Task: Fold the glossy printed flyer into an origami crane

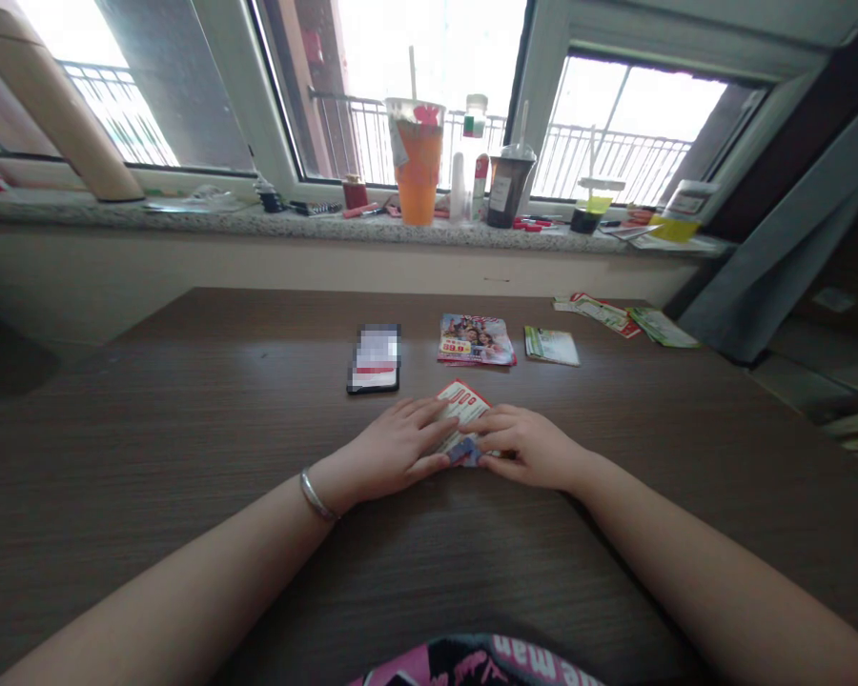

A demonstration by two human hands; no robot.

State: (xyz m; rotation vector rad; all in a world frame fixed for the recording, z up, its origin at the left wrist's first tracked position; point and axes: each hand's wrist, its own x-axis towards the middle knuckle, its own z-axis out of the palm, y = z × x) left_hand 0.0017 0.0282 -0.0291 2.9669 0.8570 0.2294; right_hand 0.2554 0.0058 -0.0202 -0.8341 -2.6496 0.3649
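A printed leaflet (464,403) with red lettering lies at an angle on the brown table, its lower part folded and showing a blue patch. My left hand (395,448), with a silver bangle at the wrist, holds the leaflet's left side, fingers across it and thumb by the lower fold. From the other side my right hand (527,446) grips the leaflet, its fingers bent and its thumb near the bottom edge. Both hands cover much of the paper. A phone (377,360) with a blurred screen lies beyond my left hand.
Behind the leaflet lies a stack of colourful flyers (476,340), beside a small green-and-white paper stack (550,346). More printed papers (607,316) lie at the far right. On the windowsill (243,225) stand an orange drink cup (418,167), a dark drink cup (507,191) and several bottles.
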